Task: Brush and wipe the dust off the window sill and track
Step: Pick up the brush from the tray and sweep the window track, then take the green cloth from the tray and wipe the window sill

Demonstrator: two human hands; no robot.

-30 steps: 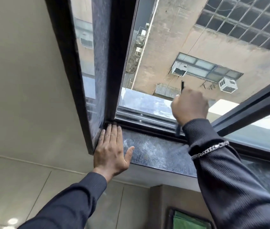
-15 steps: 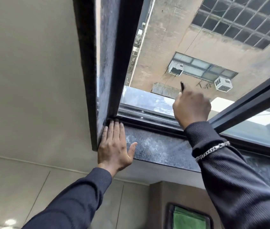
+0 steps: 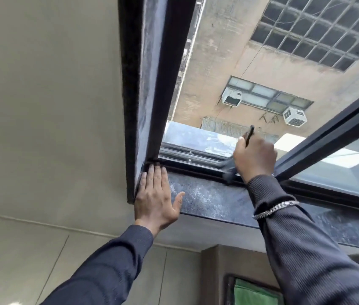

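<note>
Change since earlier frame: right hand [image 3: 254, 158] had dropped slightly toward the track, brush head now blurred below the fist; left hand unmoved at the sill corner.
Left hand [image 3: 155, 194]: lay open and flat, palm down, fingers together, on the left end of the window sill [image 3: 213, 200], fingertips touching the frame corner, thumb spread out to the right.
Right hand: closed in a fist around the brush [image 3: 249, 135]; the dark handle end stuck up above the knuckles, a blurred grey head showed below the fist at the track.
Track [image 3: 193, 158]: dark metal rails ran just beyond the sill, between the upright frame and the right hand.
Sill surface: dark speckled stone, pale dusty patch just right of the left thumb.
Sash [image 3: 328, 150]: dark-framed pane sat at the right, its edge just beside the right wrist.
Wrist: silver chain bracelet [image 3: 275, 209] over the dark ribbed sleeve.
Outside: beige wall with two white air-conditioner units [image 3: 295, 116].
Below sill: green cloth [image 3: 255, 293] at the bottom edge.
Writing or brands: none legible.
</note>
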